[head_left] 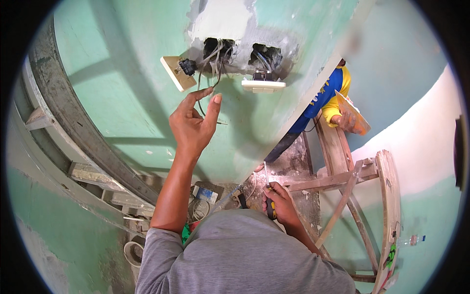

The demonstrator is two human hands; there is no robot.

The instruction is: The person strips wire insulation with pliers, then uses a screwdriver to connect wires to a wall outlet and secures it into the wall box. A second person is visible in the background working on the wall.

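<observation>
My left hand (193,120) is raised against a green wall (127,98), its thumb and forefinger pinching a thin dark wire (199,78) that hangs from an open wall box (218,49). A cream socket plate (177,72) dangles on wires at the left of that box. A second open box (266,56) sits to the right, with a white switch plate (263,85) hanging under it. Low down near my grey shirt, my right hand (278,202) grips a yellow and black tool handle (270,208).
Bare grey plaster (230,22) surrounds the boxes. Another person in a blue and yellow shirt (329,93) stands on a wooden ladder (342,171) beyond the wall corner, holding a board. Debris, a wire coil (199,209) and a small box lie on the floor.
</observation>
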